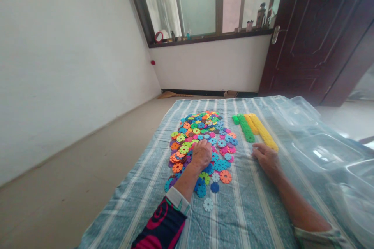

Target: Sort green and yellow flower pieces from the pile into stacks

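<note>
A heap of flat, many-coloured plastic snowflake discs [201,136] lies on a blue striped cloth [251,210]. My left hand [201,154] rests on the near part of the heap, fingers curled down among the discs; what they pinch is hidden. To the right lie a green stack of joined discs [244,127] and two yellow stacks [263,131]. My right hand [266,157] lies on the cloth at the near end of the yellow stack, fingers bent and touching it.
Clear plastic containers [324,151] sit along the cloth's right side. Bare floor [96,163] and a white wall lie to the left. A dark wooden door [315,35] stands at the back right, a window sill with small items behind.
</note>
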